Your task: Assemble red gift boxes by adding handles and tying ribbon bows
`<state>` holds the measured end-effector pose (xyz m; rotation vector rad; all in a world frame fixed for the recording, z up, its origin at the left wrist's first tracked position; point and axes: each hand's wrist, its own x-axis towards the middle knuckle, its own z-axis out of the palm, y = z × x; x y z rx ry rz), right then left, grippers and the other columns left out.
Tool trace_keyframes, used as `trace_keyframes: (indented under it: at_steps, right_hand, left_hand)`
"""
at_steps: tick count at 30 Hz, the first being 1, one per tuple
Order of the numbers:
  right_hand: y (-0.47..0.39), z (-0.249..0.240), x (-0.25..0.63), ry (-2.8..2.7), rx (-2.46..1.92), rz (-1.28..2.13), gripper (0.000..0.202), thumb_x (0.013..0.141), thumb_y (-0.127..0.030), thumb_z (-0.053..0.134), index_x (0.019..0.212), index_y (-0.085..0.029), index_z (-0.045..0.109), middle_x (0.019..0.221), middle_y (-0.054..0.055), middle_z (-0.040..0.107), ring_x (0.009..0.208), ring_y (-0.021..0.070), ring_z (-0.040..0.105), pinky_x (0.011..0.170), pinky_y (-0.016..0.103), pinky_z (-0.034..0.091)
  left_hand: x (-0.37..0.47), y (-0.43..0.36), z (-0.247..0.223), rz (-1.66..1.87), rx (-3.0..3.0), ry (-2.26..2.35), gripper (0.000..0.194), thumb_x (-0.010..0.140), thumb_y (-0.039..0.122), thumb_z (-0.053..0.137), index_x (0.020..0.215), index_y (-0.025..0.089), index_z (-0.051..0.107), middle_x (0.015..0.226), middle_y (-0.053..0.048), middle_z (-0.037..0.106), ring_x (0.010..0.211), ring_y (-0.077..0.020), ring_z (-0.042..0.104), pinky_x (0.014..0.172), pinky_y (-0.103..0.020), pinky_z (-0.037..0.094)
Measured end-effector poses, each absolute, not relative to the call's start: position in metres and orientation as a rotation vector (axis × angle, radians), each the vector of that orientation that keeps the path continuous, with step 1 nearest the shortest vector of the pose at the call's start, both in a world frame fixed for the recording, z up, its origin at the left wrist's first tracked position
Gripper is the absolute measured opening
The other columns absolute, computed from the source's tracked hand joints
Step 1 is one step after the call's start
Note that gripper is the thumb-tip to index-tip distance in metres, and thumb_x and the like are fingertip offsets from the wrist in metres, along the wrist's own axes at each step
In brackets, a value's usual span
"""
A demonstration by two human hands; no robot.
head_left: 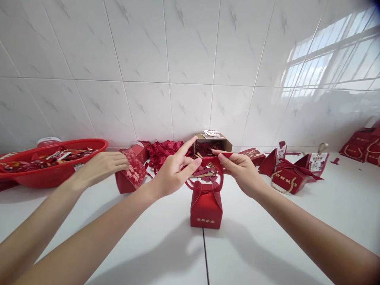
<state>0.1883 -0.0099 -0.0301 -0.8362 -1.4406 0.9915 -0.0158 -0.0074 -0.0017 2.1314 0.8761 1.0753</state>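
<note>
A small red gift box (206, 211) with gold characters stands upright on the white surface in front of me. From its top rises a red ribbon (220, 178), looping up to my fingers. My left hand (178, 170) pinches the ribbon at the left, its thumb pressed in and its index finger stretched out. On the other side, my right hand (242, 172) grips the ribbon between thumb and fingers. The ribbon runs taut across the short gap between my hands, above the box.
Another person's hand (111, 168) rests at a tilted red box (130, 174) on the left. Beyond are a red basin (44, 178) of wrapped sweets, a ribbon heap (166, 152) and an open carton (227, 146). Finished-looking red boxes (291, 178) stand right, before the tiled wall (190, 59).
</note>
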Motion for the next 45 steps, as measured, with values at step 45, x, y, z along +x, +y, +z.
trace_keyframes:
  at_steps: [45]
  right_hand:
    - [-0.022,-0.103,0.229,-1.987,-1.467,0.75,0.046,0.092,-0.05,0.037,0.122,-0.019,0.053,0.097,0.01,0.071,0.086,0.0225,0.066,0.079,0.039,0.051]
  left_hand:
    - [-0.027,0.01,-0.104,0.85,2.051,1.137,0.028,0.081,0.041,0.057,0.082,0.021,0.037,0.084,0.001,0.046,0.081,-0.0152,0.048,0.079,-0.028,0.042]
